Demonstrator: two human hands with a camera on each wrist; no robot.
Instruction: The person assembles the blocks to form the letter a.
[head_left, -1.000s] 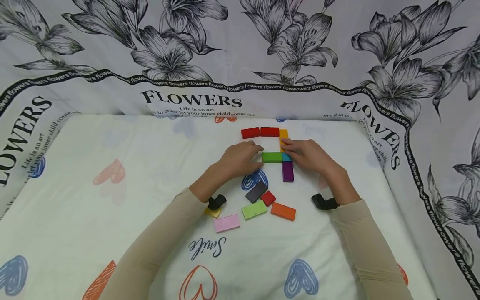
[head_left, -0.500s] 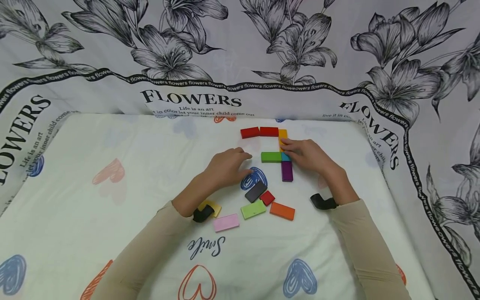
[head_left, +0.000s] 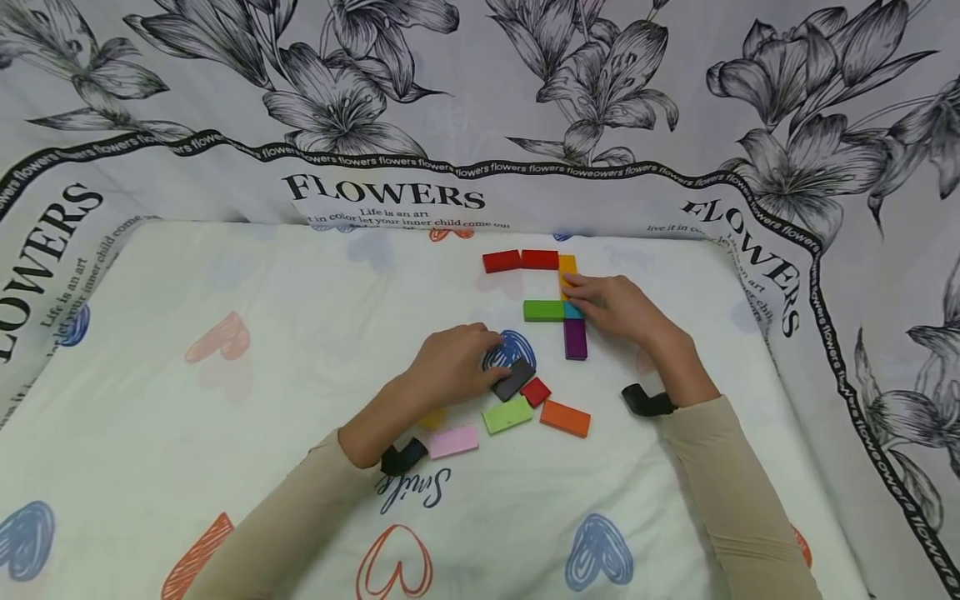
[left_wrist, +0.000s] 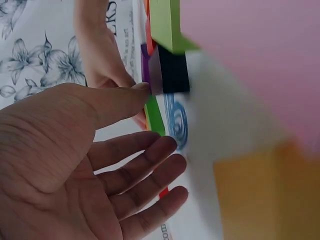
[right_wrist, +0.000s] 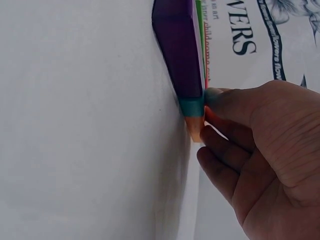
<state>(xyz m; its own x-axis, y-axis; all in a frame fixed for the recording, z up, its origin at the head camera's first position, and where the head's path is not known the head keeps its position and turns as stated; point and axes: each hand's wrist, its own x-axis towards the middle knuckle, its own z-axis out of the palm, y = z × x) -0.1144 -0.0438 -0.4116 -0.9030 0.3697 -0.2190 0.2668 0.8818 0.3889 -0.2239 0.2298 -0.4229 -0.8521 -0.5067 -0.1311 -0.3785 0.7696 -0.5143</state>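
My left hand point(head_left: 453, 364) is at the dark grey block point(head_left: 514, 380); its thumb tip overlaps that block in the left wrist view, and the other fingers are spread and loosely bent. Beside the row, my right hand point(head_left: 621, 310) rests its fingertips on the yellow-orange block point(head_left: 567, 265) and the small blue block point(head_left: 572, 310). A green block point(head_left: 543, 311) extends left from the blue one, and a purple block point(head_left: 575, 339) continues below it. Two red blocks, one the right red block point(head_left: 540, 260), lead left from the yellow-orange block's top end.
Nearer the body lie a small red block point(head_left: 536, 392), a light green block point(head_left: 507, 415), an orange block point(head_left: 566, 418) and a pink block point(head_left: 453, 442). A yellow block point(left_wrist: 260, 195) is partly under the left wrist. White cloth point(head_left: 135, 400) with printed hearts covers the table.
My left hand has left the green block's left end and come down and toward the body to the dark grey block. My right hand has stayed at the row.
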